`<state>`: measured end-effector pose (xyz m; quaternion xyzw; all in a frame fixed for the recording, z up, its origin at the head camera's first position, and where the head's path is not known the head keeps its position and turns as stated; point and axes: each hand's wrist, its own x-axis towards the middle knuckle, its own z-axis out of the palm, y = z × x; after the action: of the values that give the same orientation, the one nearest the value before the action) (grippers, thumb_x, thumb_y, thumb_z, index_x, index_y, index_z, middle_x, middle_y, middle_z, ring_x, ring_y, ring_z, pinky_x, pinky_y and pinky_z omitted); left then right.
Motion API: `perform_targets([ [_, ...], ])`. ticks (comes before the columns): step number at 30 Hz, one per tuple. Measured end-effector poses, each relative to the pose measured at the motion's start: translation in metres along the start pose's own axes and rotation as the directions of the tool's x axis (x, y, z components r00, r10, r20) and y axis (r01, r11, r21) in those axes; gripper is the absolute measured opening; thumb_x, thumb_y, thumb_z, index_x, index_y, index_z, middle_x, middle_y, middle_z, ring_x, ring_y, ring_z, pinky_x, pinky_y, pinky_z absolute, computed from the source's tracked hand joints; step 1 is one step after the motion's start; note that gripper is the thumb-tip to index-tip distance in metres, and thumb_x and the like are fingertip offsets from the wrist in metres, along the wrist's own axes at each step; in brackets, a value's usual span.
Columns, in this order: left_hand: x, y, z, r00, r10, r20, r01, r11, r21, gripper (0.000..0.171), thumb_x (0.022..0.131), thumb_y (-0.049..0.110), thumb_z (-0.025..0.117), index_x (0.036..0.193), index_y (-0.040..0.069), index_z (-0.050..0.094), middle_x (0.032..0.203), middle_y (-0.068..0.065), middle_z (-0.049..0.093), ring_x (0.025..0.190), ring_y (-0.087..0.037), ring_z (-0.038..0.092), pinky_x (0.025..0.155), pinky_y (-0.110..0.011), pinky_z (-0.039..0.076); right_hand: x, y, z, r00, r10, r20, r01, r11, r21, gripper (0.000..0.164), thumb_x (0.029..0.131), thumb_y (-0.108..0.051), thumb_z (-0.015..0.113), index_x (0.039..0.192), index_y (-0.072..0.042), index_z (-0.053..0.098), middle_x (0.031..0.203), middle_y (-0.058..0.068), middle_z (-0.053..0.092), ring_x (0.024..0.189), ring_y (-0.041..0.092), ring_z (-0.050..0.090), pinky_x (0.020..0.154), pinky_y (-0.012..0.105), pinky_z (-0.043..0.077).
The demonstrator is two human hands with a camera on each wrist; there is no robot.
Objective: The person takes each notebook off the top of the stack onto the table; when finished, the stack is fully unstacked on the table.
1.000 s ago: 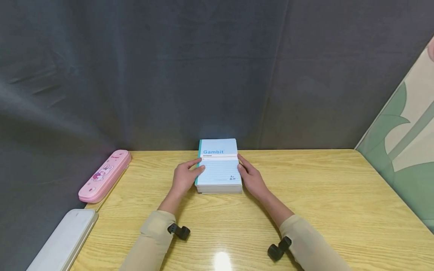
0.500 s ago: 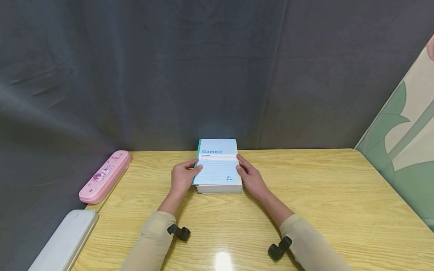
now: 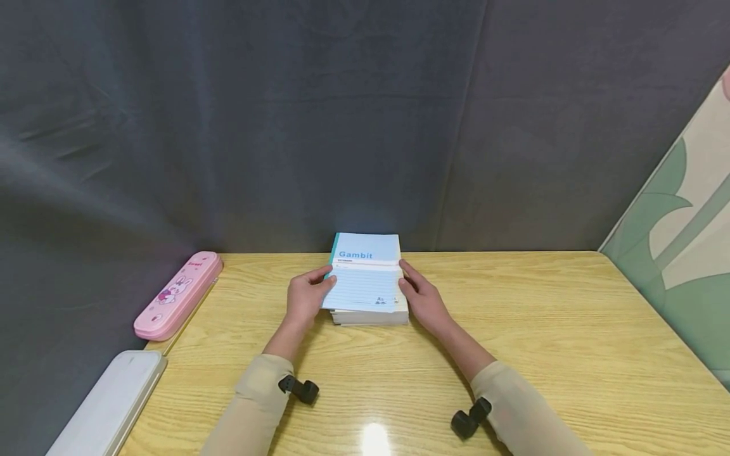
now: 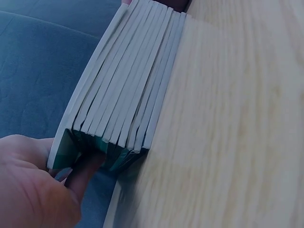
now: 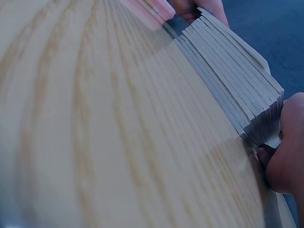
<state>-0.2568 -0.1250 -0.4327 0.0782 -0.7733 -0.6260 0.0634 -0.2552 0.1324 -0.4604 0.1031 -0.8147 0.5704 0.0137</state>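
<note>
At the back of the table lies a stack of notebooks [image 3: 371,318], with the page edges of several of them showing in both wrist views. The top notebook [image 3: 365,285] has a light blue cover with "Gambit" on it and a green spine. It is shifted left at its near end, overhanging the stack. My left hand [image 3: 307,296] pinches this notebook at its spine side, thumb on the cover and a finger underneath in the left wrist view. Against the stack's right side rests my right hand [image 3: 424,301], its fingers along the edges.
On the left edge of the wooden table [image 3: 542,329] lie a pink pencil case [image 3: 179,294] with a rabbit picture and a white case [image 3: 108,402]. A dark curtain [image 3: 365,126] hangs right behind the stack. A patterned panel [image 3: 684,240] borders the right side.
The near end of the top notebook has moved left with my left hand, turning slightly and baring the notebook below at the right. My right hand has stayed at the stack's side.
</note>
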Motion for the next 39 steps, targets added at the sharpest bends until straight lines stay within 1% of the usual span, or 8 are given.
perform_targets([
  [6,0.002,0.001,-0.005,1.0,-0.012,0.021,0.012,1.0,0.002,0.031,0.098,0.012,0.069,0.128,0.007,0.071,0.135,-0.011,0.063,0.121,-0.026,0.054,0.097,-0.038,0.051,0.001,-0.001,0.001,1.0,0.006,-0.009,-0.006,1.0,-0.003,0.052,0.109,-0.027,0.048,0.159,-0.016,0.036,0.163,0.005,0.032,0.145,0.031,0.037,0.118,0.046,0.027],
  [10,0.001,0.002,-0.007,0.999,-0.035,0.026,0.036,0.999,-0.003,0.032,0.099,0.011,0.068,0.13,0.006,0.07,0.137,-0.011,0.062,0.123,-0.026,0.054,0.098,-0.038,0.051,0.001,-0.001,0.002,1.0,0.011,-0.007,-0.011,1.0,-0.006,0.053,0.109,-0.027,0.049,0.159,-0.016,0.036,0.163,0.003,0.031,0.144,0.031,0.037,0.118,0.046,0.028],
  [13,0.001,0.003,-0.01,0.998,-0.055,0.018,0.056,0.998,-0.014,0.032,0.099,0.01,0.067,0.13,0.006,0.07,0.138,-0.011,0.061,0.12,-0.026,0.054,0.095,-0.035,0.051,0.001,-0.001,0.002,1.0,0.013,-0.011,-0.013,1.0,-0.007,0.053,0.109,-0.027,0.049,0.159,-0.017,0.036,0.163,0.003,0.032,0.144,0.032,0.038,0.117,0.047,0.029],
  [20,0.001,0.002,-0.016,0.996,-0.085,-0.01,0.084,0.994,-0.066,0.03,0.1,0.008,0.065,0.129,0.008,0.071,0.134,-0.012,0.06,0.11,-0.025,0.055,0.084,-0.028,0.051,0.001,-0.001,0.002,1.0,0.007,-0.009,-0.007,1.0,-0.024,0.053,0.109,-0.028,0.048,0.159,-0.016,0.035,0.163,0.002,0.031,0.144,0.032,0.037,0.118,0.046,0.028],
  [23,0.001,0.0,-0.017,0.996,-0.086,-0.009,0.085,0.993,-0.079,0.029,0.101,0.008,0.063,0.129,0.008,0.071,0.133,-0.013,0.061,0.11,-0.025,0.056,0.083,-0.026,0.051,0.001,-0.001,0.002,1.0,0.01,-0.013,-0.01,1.0,-0.023,0.053,0.109,-0.028,0.048,0.159,-0.016,0.035,0.164,0.001,0.031,0.145,0.031,0.036,0.118,0.045,0.028],
  [29,0.002,-0.002,-0.021,0.995,-0.095,-0.011,0.093,0.988,-0.122,0.029,0.101,0.008,0.063,0.13,0.006,0.07,0.134,-0.015,0.061,0.115,-0.026,0.058,0.093,-0.033,0.051,0.001,-0.001,0.003,1.0,0.012,-0.012,-0.013,1.0,-0.023,0.053,0.109,-0.027,0.049,0.159,-0.016,0.035,0.164,0.003,0.031,0.145,0.031,0.036,0.118,0.046,0.028],
  [33,0.002,-0.003,-0.026,0.995,-0.098,-0.012,0.095,0.985,-0.143,0.03,0.101,0.009,0.063,0.131,0.005,0.069,0.137,-0.015,0.059,0.123,-0.028,0.055,0.1,-0.038,0.048,0.0,-0.003,0.002,1.0,0.008,-0.006,-0.008,1.0,-0.018,0.053,0.109,-0.027,0.048,0.159,-0.014,0.035,0.164,0.005,0.03,0.145,0.033,0.035,0.118,0.047,0.027],
  [39,0.002,-0.005,-0.034,0.994,-0.114,-0.004,0.112,0.981,-0.161,0.031,0.102,0.01,0.062,0.132,0.006,0.068,0.139,-0.015,0.058,0.128,-0.029,0.052,0.105,-0.039,0.046,0.0,-0.002,0.003,1.0,0.007,-0.014,-0.007,1.0,-0.004,0.053,0.109,-0.026,0.05,0.159,-0.014,0.036,0.163,0.004,0.032,0.144,0.033,0.038,0.117,0.047,0.029],
])
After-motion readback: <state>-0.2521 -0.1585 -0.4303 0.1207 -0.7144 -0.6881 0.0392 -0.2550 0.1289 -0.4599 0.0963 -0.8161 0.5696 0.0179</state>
